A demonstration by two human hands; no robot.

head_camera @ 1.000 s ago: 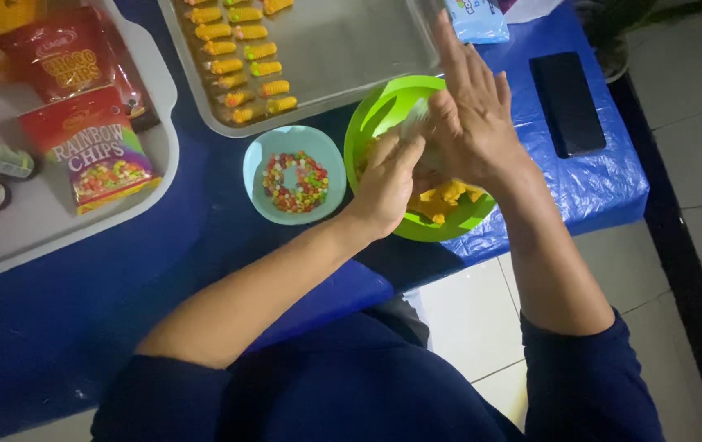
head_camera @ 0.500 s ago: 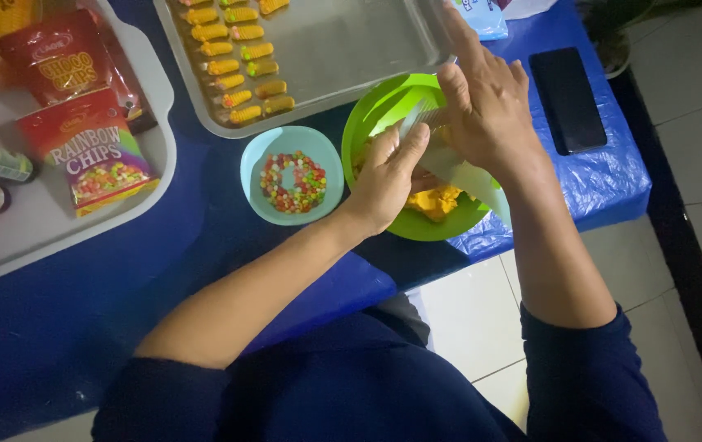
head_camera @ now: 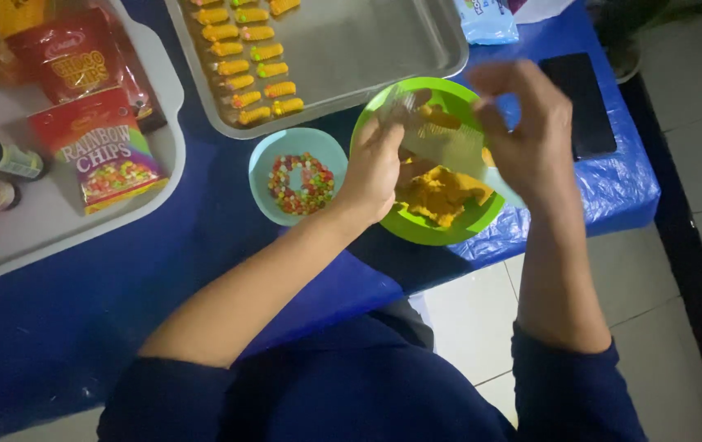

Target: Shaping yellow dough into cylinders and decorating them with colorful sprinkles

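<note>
the right hand (head_camera: 531, 135), spread flat over the green bowl (head_camera: 416, 229) a second ago, has curled and lifted toward the right of the frame; a clear plastic sheet (head_camera: 449, 143) now stretches between it and the left hand (head_camera: 379, 164).

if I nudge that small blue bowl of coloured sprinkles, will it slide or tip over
The small blue bowl probably slides, not tips: it looks low and wide on a smooth blue table cover. It seems light plastic, so the loose sprinkles might jump out.

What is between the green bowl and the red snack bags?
In the head view, a small light-blue bowl of coloured sprinkles sits between the green bowl and the red snack bags.
</note>
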